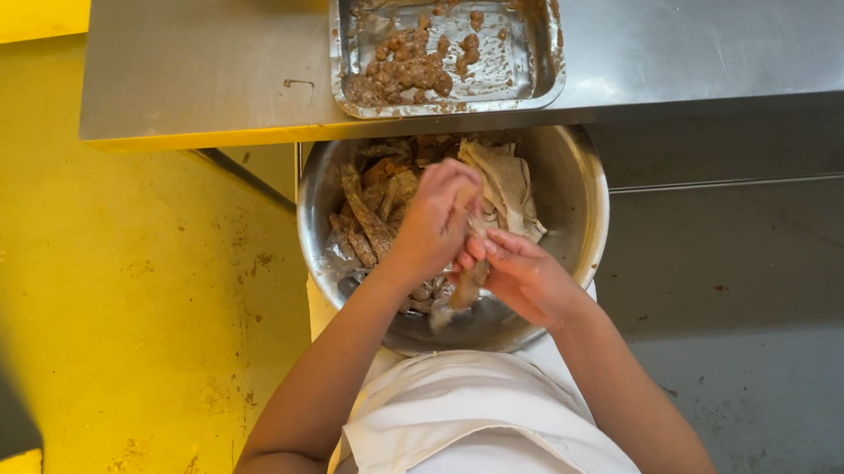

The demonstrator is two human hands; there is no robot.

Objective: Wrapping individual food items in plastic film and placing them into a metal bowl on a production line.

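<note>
A person in a white apron (478, 433) is standing over a round metal bowl (580, 204) that is sitting low, just below the near edge of a steel counter (208, 73). Both hands are meeting over the middle of the bowl. The left hand (436, 221) is curling down from above, its fingers closing narrowly on the upper end of a pale, limp strip of food (468, 286). The right hand (526, 277) is cupping the same strip from the near right side, fingertips pinching it, so the piece is hanging between the two hands above the bowl's near half.

Inside the bowl, darker brown strips and pieces (370, 216) are lying heaped on the left and far side, while a lighter folded sheet (508, 185) is resting on the far right. On the counter beyond, a rectangular metal tray (530, 73) is holding a cluster of small brownish lumps (409, 67) toward its left. A yellow floor (127, 320) is spreading out to the left.
</note>
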